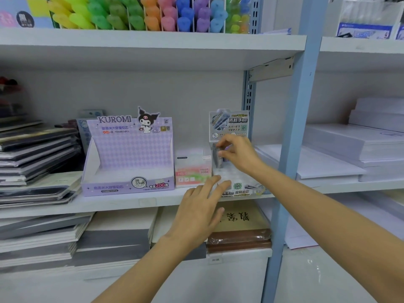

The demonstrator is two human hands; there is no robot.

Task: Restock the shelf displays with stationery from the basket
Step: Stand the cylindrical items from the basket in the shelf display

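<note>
From my end, centre right of frame: right hand (238, 154) pinches a small lead tube (227, 148) over the clear lead display (237, 186). Left hand (201, 211) is flat, fingers straight, touching its front edge. My worry: the tube misses its slot and knocks the dark tube (217, 159) beside it, or the light stand skids back. Fingers hide most of the tube, the slots are a blur, and the basket's out of frame.

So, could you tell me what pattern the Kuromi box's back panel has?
The Kuromi box shows a lilac-and-white diamond check; head view.
</note>
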